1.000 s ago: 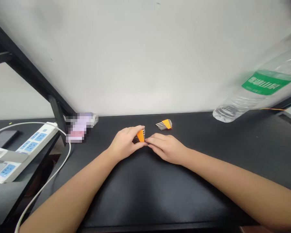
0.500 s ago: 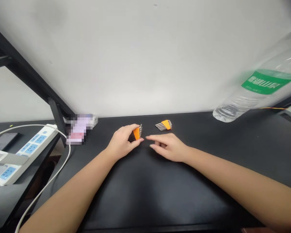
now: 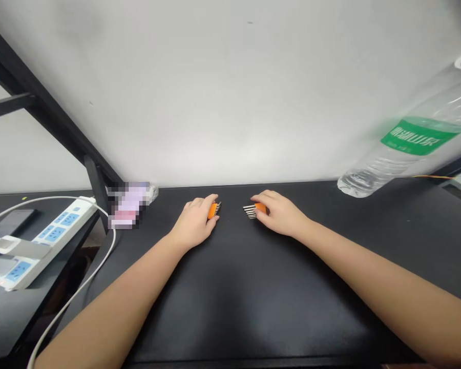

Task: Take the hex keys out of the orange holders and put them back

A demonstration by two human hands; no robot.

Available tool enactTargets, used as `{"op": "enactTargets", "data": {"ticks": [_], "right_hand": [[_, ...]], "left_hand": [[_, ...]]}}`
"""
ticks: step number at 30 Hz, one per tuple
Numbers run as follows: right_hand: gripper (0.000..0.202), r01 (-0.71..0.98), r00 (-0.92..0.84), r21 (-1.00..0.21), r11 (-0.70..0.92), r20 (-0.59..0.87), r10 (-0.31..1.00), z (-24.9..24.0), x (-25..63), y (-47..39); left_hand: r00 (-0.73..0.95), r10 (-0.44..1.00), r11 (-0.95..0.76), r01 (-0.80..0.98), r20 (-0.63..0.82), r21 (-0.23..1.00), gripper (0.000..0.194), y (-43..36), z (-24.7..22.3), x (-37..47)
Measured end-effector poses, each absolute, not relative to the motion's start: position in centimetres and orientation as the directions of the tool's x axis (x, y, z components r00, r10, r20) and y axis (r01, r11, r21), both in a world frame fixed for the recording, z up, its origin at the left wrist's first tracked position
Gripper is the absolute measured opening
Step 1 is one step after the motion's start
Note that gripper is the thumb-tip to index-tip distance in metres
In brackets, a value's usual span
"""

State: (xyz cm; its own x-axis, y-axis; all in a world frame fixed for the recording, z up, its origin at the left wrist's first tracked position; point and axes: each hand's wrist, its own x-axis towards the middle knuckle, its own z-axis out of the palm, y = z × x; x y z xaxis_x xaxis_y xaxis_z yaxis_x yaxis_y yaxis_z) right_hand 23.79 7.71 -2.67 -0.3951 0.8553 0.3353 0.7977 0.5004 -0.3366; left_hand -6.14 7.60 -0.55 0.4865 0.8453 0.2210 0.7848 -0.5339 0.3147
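My left hand [image 3: 193, 221] is closed around a hex key set [image 3: 212, 210] with an orange holder, its bent key ends showing to the right past my thumb and fingers. To the right, across a short gap, my right hand [image 3: 282, 213] grips a second hex key set [image 3: 259, 208] by its orange holder between thumb and fingers. The straight silver keys of that one point left, and my palm hides its bent ends. Both sets are at the black table top [image 3: 230, 287], near its back edge.
A large clear bottle [image 3: 399, 154] with a green label stands by the wall at the right. On the left are a white power strip [image 3: 57, 236], a white cable [image 3: 111, 246], a blurred-out pinkish item [image 3: 128, 207] and a black metal frame [image 3: 54, 123].
My right hand has moved from in front of the right hex key set onto it and closed on its holder. My left hand keeps its set, now held lower and flatter.
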Motion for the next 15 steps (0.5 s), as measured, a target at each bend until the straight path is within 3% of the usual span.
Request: {"op": "enactTargets", "data": {"ticks": [4, 11, 15], "right_hand": [[0.038, 0.762, -0.375, -0.458, 0.458, 0.263, 0.889, -1.6, 22.7, 6.5], [0.042, 0.670, -0.522, -0.568, 0.479, 0.099, 0.847, -0.3, 21.6, 5.1], [0.037, 0.526, -0.577, -0.681, 0.509, 0.153, 0.802, -0.5, 20.3, 4.2]], "left_hand": [[0.486, 0.848, -0.529, 0.795, 0.211, 0.298, 0.050, 7.8, -0.7, -6.2], [0.493, 0.845, -0.534, 0.794, 0.205, 0.291, 0.051, 7.8, -0.7, -6.1], [0.483, 0.851, -0.525, 0.796, 0.206, 0.303, 0.050, 7.9, -0.9, -6.1]]}}
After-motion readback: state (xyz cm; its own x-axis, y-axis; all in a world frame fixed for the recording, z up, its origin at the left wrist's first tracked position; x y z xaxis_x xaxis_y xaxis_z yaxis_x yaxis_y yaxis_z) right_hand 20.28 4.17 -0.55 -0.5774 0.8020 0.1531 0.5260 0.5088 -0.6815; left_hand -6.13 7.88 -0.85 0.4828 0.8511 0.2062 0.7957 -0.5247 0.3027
